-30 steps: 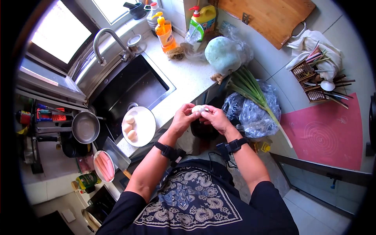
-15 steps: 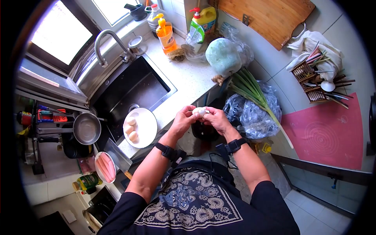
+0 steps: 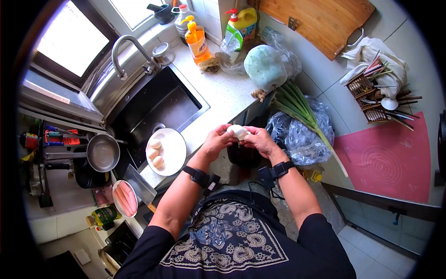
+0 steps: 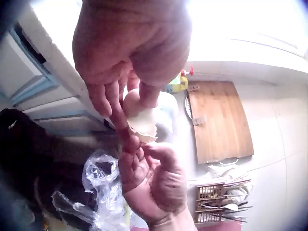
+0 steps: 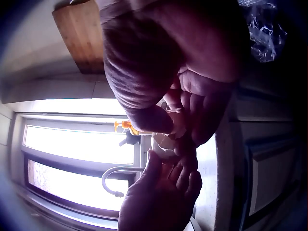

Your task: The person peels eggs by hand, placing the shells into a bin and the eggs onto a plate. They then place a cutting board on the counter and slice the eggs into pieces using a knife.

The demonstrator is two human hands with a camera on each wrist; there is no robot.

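A boiled egg (image 3: 237, 132) is between both hands, in front of the body at the counter's edge. My left hand (image 3: 216, 143) grips it with thumb and fingers. In the left wrist view the egg's smooth white side shows, and torn eggshell (image 4: 150, 137) with a jagged rim clings to its lower end. My right hand (image 3: 261, 140) pinches that shell end between thumb and fingertips, as the right wrist view also shows. To the left, a white plate (image 3: 175, 156) on the counter bears several eggs (image 3: 155, 152).
The dark sink (image 3: 162, 95) with its faucet (image 3: 121, 51) lies ahead left. A cleaver (image 3: 139, 185) and a dish of pink sausages (image 3: 124, 199) are at the left. Leeks (image 3: 309, 116) lie over plastic bags (image 3: 302, 139) at the right. A wrapped winter melon (image 3: 265, 66) stands ahead.
More of the egg's smooth white surface shows between the hands. The right fingers have shifted slightly to the right, while the left hand keeps its hold.
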